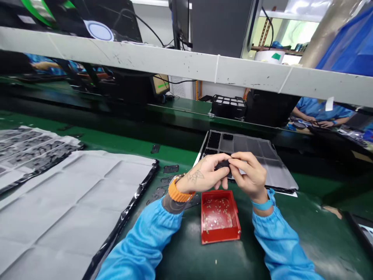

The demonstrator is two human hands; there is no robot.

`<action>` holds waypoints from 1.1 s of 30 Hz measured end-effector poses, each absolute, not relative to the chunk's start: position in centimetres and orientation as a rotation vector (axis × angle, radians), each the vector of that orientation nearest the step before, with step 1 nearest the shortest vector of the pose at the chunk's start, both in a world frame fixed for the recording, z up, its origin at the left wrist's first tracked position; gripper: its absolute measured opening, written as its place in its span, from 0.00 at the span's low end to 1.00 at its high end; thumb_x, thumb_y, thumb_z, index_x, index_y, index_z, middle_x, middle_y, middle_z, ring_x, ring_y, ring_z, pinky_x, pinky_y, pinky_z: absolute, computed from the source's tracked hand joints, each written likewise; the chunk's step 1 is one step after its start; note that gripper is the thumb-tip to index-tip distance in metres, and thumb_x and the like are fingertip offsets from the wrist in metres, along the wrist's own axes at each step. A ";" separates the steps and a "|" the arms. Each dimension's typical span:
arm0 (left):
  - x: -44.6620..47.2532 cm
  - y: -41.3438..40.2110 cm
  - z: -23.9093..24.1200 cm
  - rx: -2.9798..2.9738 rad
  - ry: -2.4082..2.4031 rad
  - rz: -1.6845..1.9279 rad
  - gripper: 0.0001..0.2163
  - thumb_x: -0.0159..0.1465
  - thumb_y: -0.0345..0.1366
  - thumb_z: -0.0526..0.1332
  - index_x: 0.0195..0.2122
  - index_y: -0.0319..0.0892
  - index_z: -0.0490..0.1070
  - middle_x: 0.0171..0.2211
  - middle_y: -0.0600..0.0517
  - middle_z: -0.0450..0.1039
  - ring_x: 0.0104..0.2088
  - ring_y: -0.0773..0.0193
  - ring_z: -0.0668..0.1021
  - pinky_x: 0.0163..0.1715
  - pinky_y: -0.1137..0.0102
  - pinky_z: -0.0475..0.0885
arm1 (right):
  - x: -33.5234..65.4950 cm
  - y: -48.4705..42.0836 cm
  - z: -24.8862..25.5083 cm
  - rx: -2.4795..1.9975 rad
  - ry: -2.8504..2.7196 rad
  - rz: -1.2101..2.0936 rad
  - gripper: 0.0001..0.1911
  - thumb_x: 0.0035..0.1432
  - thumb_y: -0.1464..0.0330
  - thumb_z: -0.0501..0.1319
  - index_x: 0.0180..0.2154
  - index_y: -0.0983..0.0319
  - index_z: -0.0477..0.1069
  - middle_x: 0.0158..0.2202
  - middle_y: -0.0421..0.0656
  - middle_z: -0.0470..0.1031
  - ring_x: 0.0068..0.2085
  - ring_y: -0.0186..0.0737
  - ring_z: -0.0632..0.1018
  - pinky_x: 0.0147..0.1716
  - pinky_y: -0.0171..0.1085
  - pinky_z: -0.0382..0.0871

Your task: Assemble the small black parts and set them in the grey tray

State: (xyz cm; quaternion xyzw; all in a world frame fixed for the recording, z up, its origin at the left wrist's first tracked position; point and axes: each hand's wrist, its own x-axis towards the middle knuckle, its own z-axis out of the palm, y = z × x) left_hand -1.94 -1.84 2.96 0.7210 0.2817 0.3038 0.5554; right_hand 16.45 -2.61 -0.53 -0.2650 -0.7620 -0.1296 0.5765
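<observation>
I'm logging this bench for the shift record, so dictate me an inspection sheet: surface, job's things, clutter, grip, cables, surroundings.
Surface: glossy green tabletop.
Job's things: small black part, held; red rectangular plastic bin with tiny pale pieces; grey compartmented tray beyond the bin; large pale compartmented tray at left.
Clutter: flat black plates lying loose left of the bin.
Grip: left hand holds the part; right hand pinches at its edge.
Cables: thin black cable curving above the long, scuffed white shelf beam.
Surroundings: blue-sleeved co-worker at far right.

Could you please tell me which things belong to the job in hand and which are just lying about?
Likely the job's:
dark part, at left hand and right hand
red bin
loose parts
far tray

Probably just lying about:
monitor
black box
blue plastic
</observation>
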 end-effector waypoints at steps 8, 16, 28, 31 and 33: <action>-3.1 -2.9 4.4 1.714 0.767 0.726 0.19 0.64 0.31 0.58 0.56 0.33 0.73 0.19 0.53 0.77 0.12 0.70 0.70 0.13 0.79 0.65 | 16.7 -3.1 -0.3 -0.561 -1.866 -0.303 0.16 0.61 0.79 0.65 0.48 0.58 0.78 0.44 0.49 0.81 0.42 0.47 0.83 0.36 0.46 0.82; -3.8 -3.8 5.0 1.946 0.724 0.827 0.16 0.63 0.25 0.57 0.49 0.36 0.78 0.18 0.56 0.77 0.17 0.69 0.76 0.20 0.78 0.67 | 16.2 -3.9 -0.7 -0.556 -1.823 -0.325 0.19 0.61 0.78 0.65 0.50 0.56 0.79 0.45 0.48 0.82 0.41 0.48 0.84 0.37 0.48 0.83; -4.0 -4.4 5.5 1.973 0.696 0.836 0.14 0.62 0.23 0.57 0.45 0.37 0.79 0.17 0.58 0.77 0.18 0.69 0.77 0.22 0.77 0.67 | 15.6 -4.4 -0.5 -0.546 -1.774 -0.328 0.16 0.61 0.77 0.64 0.49 0.56 0.79 0.41 0.47 0.83 0.39 0.49 0.85 0.34 0.49 0.83; -4.1 -4.5 5.5 1.969 0.699 0.816 0.14 0.62 0.23 0.57 0.45 0.38 0.79 0.17 0.58 0.77 0.19 0.69 0.77 0.23 0.76 0.68 | 15.5 -4.3 -0.6 -0.533 -1.762 -0.326 0.15 0.61 0.77 0.64 0.48 0.57 0.79 0.41 0.47 0.83 0.39 0.49 0.85 0.34 0.48 0.83; -4.0 -4.5 5.5 1.971 0.695 0.829 0.14 0.62 0.23 0.57 0.44 0.38 0.79 0.17 0.58 0.77 0.19 0.69 0.78 0.23 0.77 0.68 | 15.4 -4.3 -0.6 -0.523 -1.749 -0.341 0.14 0.62 0.77 0.64 0.47 0.58 0.78 0.40 0.47 0.83 0.38 0.48 0.85 0.33 0.47 0.83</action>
